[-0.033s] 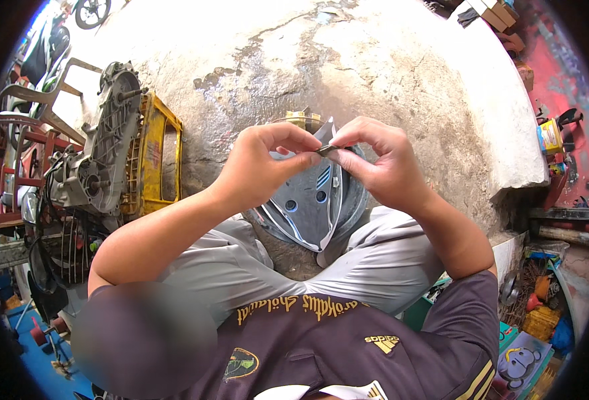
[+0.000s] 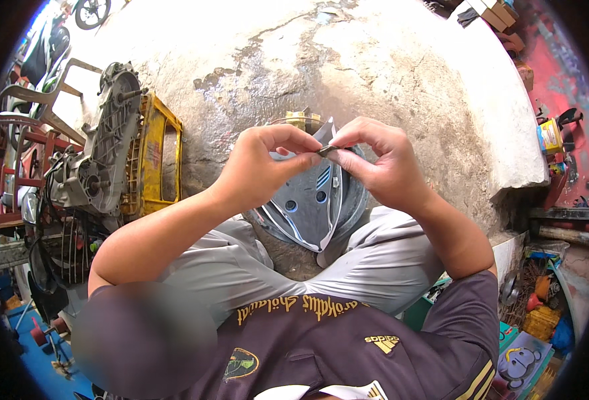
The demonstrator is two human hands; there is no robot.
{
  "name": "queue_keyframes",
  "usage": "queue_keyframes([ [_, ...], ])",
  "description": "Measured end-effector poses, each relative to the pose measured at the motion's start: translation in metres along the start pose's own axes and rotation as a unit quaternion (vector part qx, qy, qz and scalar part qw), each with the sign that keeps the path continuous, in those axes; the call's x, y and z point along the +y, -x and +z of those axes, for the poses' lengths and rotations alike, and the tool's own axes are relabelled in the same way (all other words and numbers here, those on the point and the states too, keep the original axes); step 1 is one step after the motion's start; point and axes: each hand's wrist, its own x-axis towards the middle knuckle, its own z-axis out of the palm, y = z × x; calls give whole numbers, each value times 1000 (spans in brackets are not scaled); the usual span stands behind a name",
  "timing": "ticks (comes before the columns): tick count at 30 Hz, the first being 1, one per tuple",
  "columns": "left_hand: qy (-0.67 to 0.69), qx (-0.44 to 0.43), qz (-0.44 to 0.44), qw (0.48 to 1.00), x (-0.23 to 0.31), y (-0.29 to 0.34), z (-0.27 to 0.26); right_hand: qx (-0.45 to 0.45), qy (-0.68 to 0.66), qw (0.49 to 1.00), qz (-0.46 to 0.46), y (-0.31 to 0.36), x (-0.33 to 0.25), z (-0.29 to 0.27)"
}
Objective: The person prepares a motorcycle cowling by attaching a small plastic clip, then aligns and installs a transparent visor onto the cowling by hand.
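Note:
My left hand (image 2: 262, 160) and my right hand (image 2: 386, 163) meet in front of me, thumbs and forefingers pinched on a small, thin dark piece (image 2: 326, 150). One end sits in each hand's fingertips; they cover most of it, so its kind cannot be made out. Under the hands lies a pointed grey plastic panel (image 2: 311, 217) with a pale edge, blue stripes and two round dark holes. It rests over a dark round basin (image 2: 360, 203) between my knees. Just beyond the basin, partly hidden by my hands, is a brass-coloured part (image 2: 299, 119).
At left a grey metal engine casing (image 2: 111, 133) leans against a yellow plastic crate (image 2: 174, 153). A brown chair (image 2: 38, 93) stands behind them. Wet patches mark the concrete floor (image 2: 414, 87). On the right are a white ledge (image 2: 518, 160) and a heap of assorted parts (image 2: 541, 307).

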Motion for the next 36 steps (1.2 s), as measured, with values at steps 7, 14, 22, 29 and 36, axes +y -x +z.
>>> queue_keyframes([
  [7, -31, 1, 9, 999, 0, 1, -3, -21, -131, 989, 71, 0, -2, -1],
  [14, -48, -16, 26, 998, 5, 2, -3, -53, -195, 970, 134, 0, 2, -4],
  [22, -41, -13, 37, 998, 10, 2, -2, -67, -231, 959, 150, -1, 4, -4],
  [29, -56, 16, 111, 992, 11, 3, -3, -110, -290, 935, 173, -4, 4, -5],
  [36, -89, 22, 184, 979, 9, 2, -3, -139, -322, 904, 246, -6, 5, -9],
])
